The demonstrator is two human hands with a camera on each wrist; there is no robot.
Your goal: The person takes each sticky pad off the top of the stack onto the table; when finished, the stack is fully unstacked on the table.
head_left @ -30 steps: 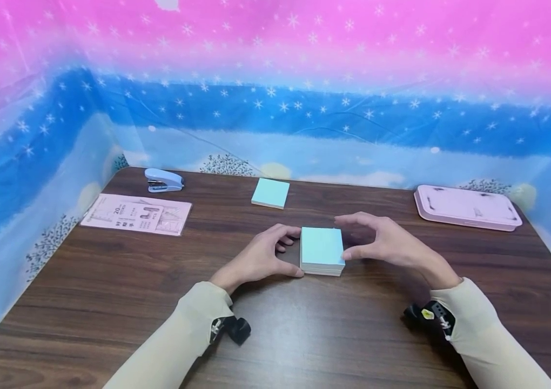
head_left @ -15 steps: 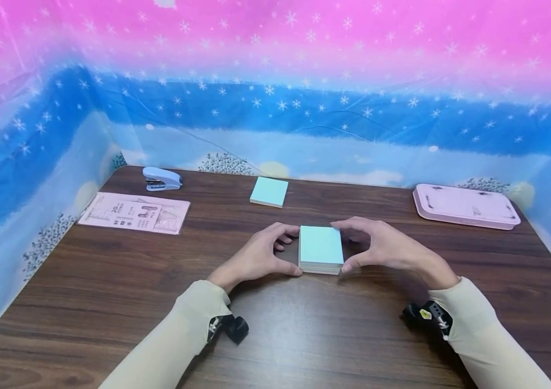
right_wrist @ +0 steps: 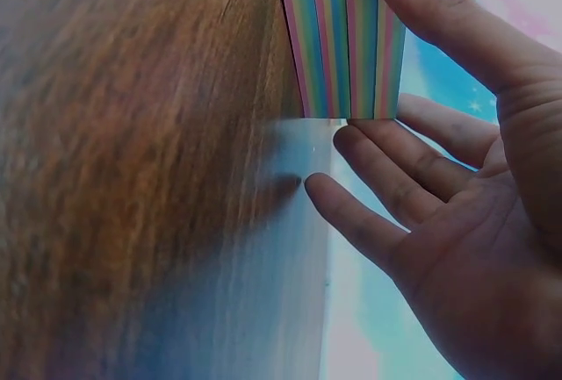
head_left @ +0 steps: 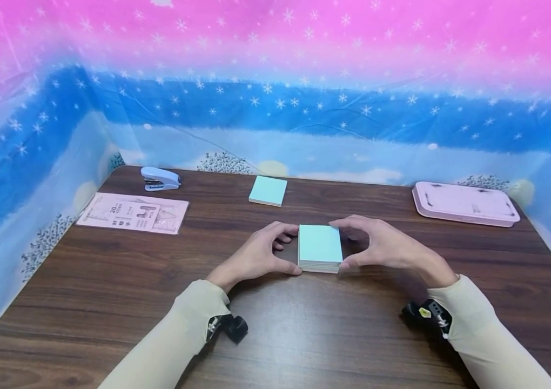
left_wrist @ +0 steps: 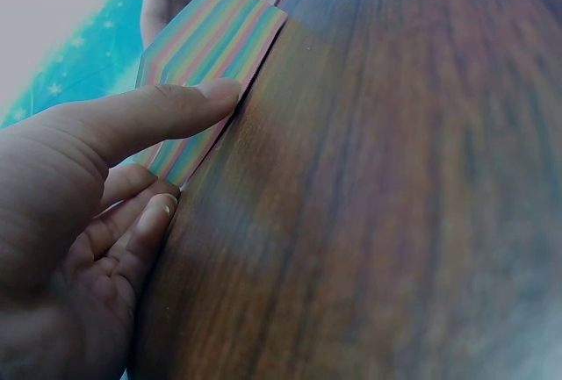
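A squarish stack of sticky note pads point(head_left: 320, 243), pale green on top, lies on the wooden table between both hands. Rainbow stripes run along the sides of the stack point(right_wrist: 342, 46) in the right wrist view, where separate pads show. My left hand point(head_left: 258, 251) holds its left side, thumb at the near corner and index finger at the far one. On the other side, my right hand point(head_left: 392, 246) grips it the same way, thumb low at the near right corner. Several other fingers of the right hand spread behind the stack in the right wrist view.
A thinner pale green sticky note pad point(head_left: 268, 190) lies farther back. At the back left are a light blue stapler point(head_left: 160, 179) and a flat pink printed packet point(head_left: 134, 213). A pink case point(head_left: 466, 204) lies back right. Patterned cloth point(head_left: 275, 108) walls the table.
My right hand has closed in on the stack, its index finger coming down to the far right corner and its thumb to the near one. The left hand stays in place.
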